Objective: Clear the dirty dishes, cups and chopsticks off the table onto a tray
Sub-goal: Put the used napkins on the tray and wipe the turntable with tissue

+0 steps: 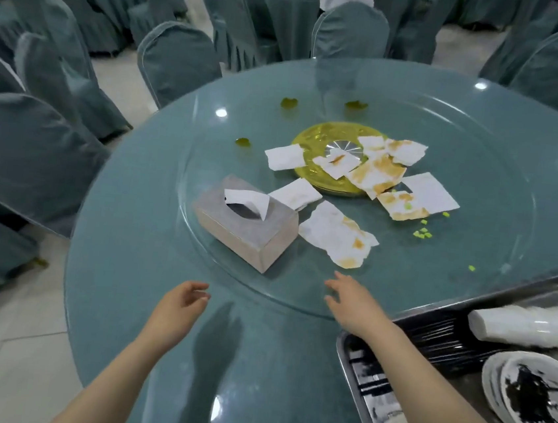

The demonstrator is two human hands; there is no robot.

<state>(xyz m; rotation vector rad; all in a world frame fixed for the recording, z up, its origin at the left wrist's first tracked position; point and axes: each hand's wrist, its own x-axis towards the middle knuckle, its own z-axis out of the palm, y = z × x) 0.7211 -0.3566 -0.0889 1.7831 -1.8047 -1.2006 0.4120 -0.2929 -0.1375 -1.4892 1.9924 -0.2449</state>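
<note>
Over the round glass table [144, 300], the left hand [180, 304] and right hand [352, 303] hover empty with fingers loosely spread. At the right edge, the metal tray [349, 367] holds black chopsticks [443, 335], stacked white cups [527, 325] and dirty dishes [533, 400].

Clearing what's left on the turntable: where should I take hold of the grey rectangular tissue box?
Probably grip the grey rectangular tissue box across its long side walls, coming from above at the near end. It lies flat, diagonal to the right hand, with a tissue standing from the top slot, so avoid the centre.
</note>
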